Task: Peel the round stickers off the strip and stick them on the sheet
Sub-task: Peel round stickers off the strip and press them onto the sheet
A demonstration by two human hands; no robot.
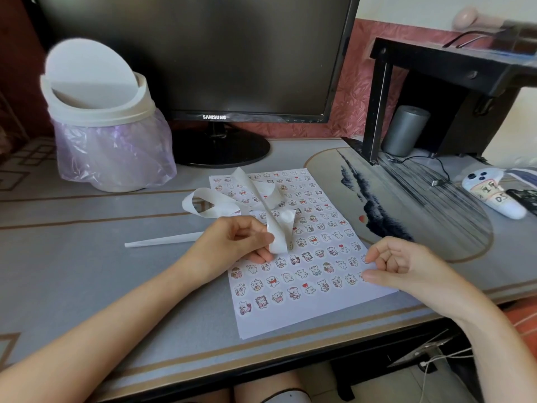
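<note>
Left hand [241,239] pinches the near end of the long white paper backing strip [276,239] between thumb and curled fingers, above the left-middle of the sheet. From there the strip runs far, then curls back in loose loops to the left. One round white sticker [286,218] is still on the strip, just far-right of the grip.

Right hand [404,263]: fingers curled in, with the thumb and index tip down on the sheet's right edge. I can't tell whether anything is under or between them.

The white paper sheet with rows of small cartoon stickers [290,318] lies flat on the grey table [87,271], centre, tilted slightly. Only a bare band shows along its near edge.

In the way: the strip loops hang over the far-left rows of the sheet and hide them. My left hand covers part of the left edge.

Around it:
- A thin rolled white paper tube [165,239] lies on the table left of the left hand, touching nothing I can see.
- A white swing-lid bin with a purple plastic bag [101,126] sits far left.
- A black Samsung monitor [203,53] stands far centre, screen dark.
- A round-ended desk mat with an ink landscape print [406,199] sits just right of the sheet.
- A black shelf riser [436,82] stands far right, with a grey cylinder [405,130] under it.
- A white phone-like object with camera lenses [494,196] lies at the far right edge.
</note>
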